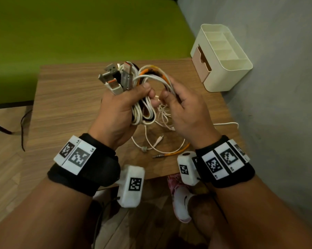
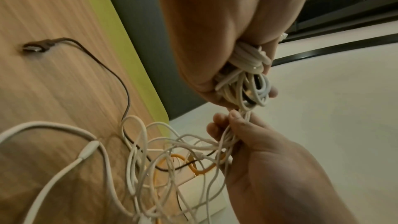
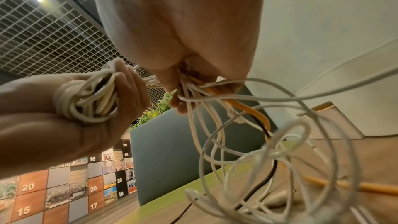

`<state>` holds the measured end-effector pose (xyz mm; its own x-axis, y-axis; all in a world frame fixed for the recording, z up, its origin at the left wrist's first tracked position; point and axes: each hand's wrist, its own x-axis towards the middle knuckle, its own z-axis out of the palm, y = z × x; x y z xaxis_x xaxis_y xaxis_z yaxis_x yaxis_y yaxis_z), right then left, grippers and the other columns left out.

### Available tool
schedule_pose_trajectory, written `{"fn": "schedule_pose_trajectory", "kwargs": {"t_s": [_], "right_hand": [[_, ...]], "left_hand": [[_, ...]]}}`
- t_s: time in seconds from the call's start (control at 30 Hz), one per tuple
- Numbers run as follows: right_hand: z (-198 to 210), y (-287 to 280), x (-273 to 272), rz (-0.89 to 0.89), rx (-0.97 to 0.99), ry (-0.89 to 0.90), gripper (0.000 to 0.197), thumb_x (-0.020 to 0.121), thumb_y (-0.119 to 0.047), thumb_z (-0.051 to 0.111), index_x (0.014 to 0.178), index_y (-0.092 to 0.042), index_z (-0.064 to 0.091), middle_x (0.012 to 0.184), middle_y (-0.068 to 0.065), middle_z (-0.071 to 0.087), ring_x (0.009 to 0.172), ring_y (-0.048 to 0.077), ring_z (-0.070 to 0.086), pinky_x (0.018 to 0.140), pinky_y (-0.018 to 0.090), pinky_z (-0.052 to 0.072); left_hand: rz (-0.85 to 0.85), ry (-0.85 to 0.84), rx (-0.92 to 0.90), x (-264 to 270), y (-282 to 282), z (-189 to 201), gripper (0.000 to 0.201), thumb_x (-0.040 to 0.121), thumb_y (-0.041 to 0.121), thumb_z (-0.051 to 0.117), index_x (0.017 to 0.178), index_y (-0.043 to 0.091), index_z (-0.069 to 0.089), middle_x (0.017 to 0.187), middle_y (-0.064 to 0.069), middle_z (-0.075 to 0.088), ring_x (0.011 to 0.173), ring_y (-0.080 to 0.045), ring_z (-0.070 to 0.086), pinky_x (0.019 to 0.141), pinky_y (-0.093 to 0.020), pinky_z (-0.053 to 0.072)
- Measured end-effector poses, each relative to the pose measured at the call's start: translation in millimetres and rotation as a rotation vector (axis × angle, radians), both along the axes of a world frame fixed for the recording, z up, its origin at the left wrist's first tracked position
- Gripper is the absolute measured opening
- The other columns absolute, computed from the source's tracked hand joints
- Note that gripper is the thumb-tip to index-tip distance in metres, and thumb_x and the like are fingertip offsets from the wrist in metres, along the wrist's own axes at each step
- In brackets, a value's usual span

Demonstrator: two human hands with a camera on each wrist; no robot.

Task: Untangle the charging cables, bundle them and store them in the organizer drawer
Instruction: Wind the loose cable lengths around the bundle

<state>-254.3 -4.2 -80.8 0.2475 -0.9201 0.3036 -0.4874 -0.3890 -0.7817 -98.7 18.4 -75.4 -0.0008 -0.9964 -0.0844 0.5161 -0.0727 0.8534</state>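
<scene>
My left hand (image 1: 123, 106) grips a coiled bundle of white, black and orange charging cables (image 1: 144, 105) above the wooden table (image 1: 65, 97), with several USB plugs (image 1: 114, 76) sticking up past its fingers. My right hand (image 1: 178, 103) pinches strands of the same cables (image 3: 193, 88) right beside it. Loose ends, white and orange (image 1: 176, 151), trail down onto the table below. The left wrist view shows coils packed in the left fist (image 2: 247, 67) and the right hand (image 2: 243, 132) holding thin white strands. The cream organizer (image 1: 229, 69) with a tan drawer (image 1: 202, 58) stands at the table's far right corner.
A grey wall (image 1: 277, 87) runs close along the table's right side. A green surface (image 1: 79, 29) lies beyond the table's far edge. A black cable with a plug (image 2: 38, 47) lies on the table. A white and pink shoe (image 1: 180, 200) shows below the near edge.
</scene>
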Motion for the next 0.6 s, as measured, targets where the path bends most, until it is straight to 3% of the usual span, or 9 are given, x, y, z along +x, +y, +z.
{"fn": "schedule_pose_trajectory", "kwargs": {"t_s": [0.07,0.13,0.17,0.23,0.33,0.43,0.53,0.6], "right_hand": [[2.9,3.7,1.7,-0.008,0.077,-0.023,0.041,0.101,-0.016,0.05,0.142,-0.023,0.051,0.088,-0.009,0.065,0.078,-0.003,0.058,0.067,0.007,0.041],[5.7,8.5,4.8,0.002,0.124,-0.055,0.04,0.102,-0.017,0.049,0.141,-0.025,0.051,0.081,-0.001,0.064,0.069,0.009,0.058,0.059,0.016,0.045],[7.4,10.8,7.1,0.007,0.137,-0.074,0.039,0.102,-0.017,0.049,0.141,-0.026,0.052,0.082,0.001,0.066,0.07,0.013,0.06,0.061,0.023,0.049],[9.0,13.9,10.7,0.027,0.153,-0.11,0.038,0.103,-0.018,0.048,0.14,-0.026,0.053,0.092,-0.005,0.071,0.079,0.01,0.066,0.073,0.03,0.055],[9.1,14.4,12.5,0.052,0.198,-0.166,0.037,0.103,-0.02,0.048,0.139,-0.026,0.054,0.11,-0.01,0.071,0.097,0.002,0.067,0.087,0.031,0.056],[6.9,12.1,10.9,0.068,0.235,-0.203,0.037,0.103,-0.019,0.048,0.14,-0.023,0.055,0.126,-0.008,0.066,0.116,0.003,0.06,0.099,0.03,0.051],[4.6,11.7,11.4,0.065,0.215,-0.17,0.028,0.101,-0.014,0.05,0.124,-0.016,0.066,0.112,-0.008,0.059,0.105,0.005,0.057,0.088,0.023,0.05],[3.5,12.1,11.5,0.06,0.217,-0.184,0.022,0.099,-0.015,0.051,0.111,-0.016,0.069,0.12,-0.007,0.051,0.109,0.006,0.053,0.09,0.023,0.049]], "left_hand": [[0.023,-0.046,-0.024,-0.8,-0.5,-0.7,0.004,0.091,0.009,0.057,0.095,0.008,0.057,0.069,-0.005,0.058,0.058,-0.016,0.059,0.054,-0.026,0.049],[0.057,-0.078,-0.037,-2.6,-1.2,-3.1,0.006,0.088,0.009,0.059,0.094,0.008,0.058,0.068,-0.005,0.056,0.058,-0.017,0.057,0.054,-0.026,0.048],[0.069,-0.099,-0.044,-3.5,-1.3,-4.5,0.006,0.087,0.009,0.061,0.093,0.01,0.06,0.068,-0.004,0.057,0.058,-0.016,0.057,0.055,-0.026,0.049],[0.071,-0.129,-0.065,-5.9,-1.2,-7.7,0.007,0.087,0.007,0.063,0.091,0.013,0.064,0.072,-0.001,0.063,0.062,-0.016,0.06,0.058,-0.027,0.051],[0.054,-0.125,-0.089,-11.3,-0.4,-10.3,0.011,0.084,0.01,0.067,0.094,0.014,0.07,0.086,-0.006,0.069,0.082,-0.025,0.063,0.074,-0.036,0.055],[0.049,-0.122,-0.134,-16.8,0.7,-9.7,0.014,0.083,0.007,0.068,0.095,0.014,0.069,0.089,-0.002,0.073,0.089,-0.021,0.068,0.081,-0.036,0.056],[0.028,-0.146,-0.156,-15.8,-0.8,-8.7,0.02,0.081,0.007,0.073,0.1,0.012,0.068,0.096,-0.003,0.073,0.099,-0.025,0.068,0.089,-0.043,0.054],[0.01,-0.143,-0.154,-16.3,-1.2,-8.1,0.026,0.079,0.011,0.078,0.103,0.012,0.067,0.101,-0.007,0.073,0.104,-0.03,0.067,0.091,-0.048,0.053]]}}
